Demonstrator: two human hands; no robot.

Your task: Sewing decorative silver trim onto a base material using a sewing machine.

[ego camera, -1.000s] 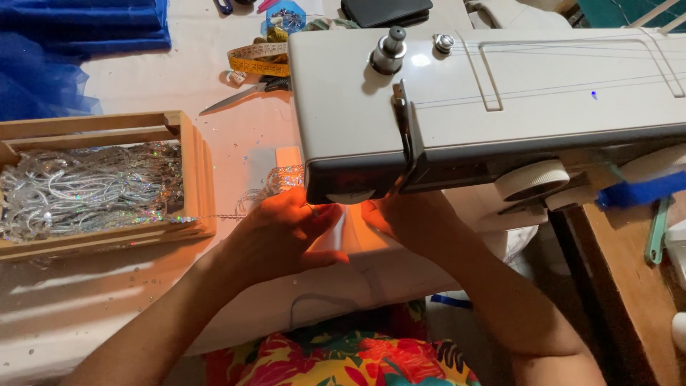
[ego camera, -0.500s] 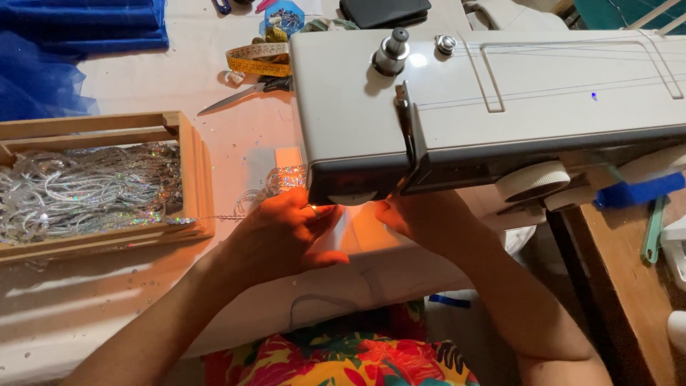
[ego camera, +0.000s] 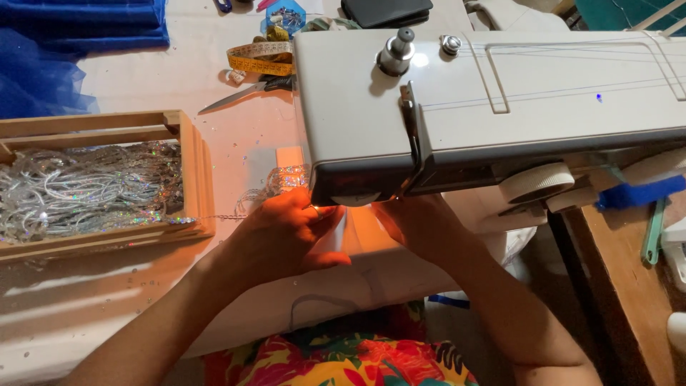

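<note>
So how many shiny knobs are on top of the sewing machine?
2. The tall knob stands on the sewing machine top near its left end, and the small round knob sits just right of it. More may be hidden on the front, above the hands.

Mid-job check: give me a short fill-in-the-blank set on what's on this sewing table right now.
1. Both hands, left hand and right hand, work under the head of the ____ machine.
2. The wooden tray holds silver ____ trim.
3. Beside the scissors lies a coiled yellow ____.

Missing words: sewing; sequin; tape measure
</note>
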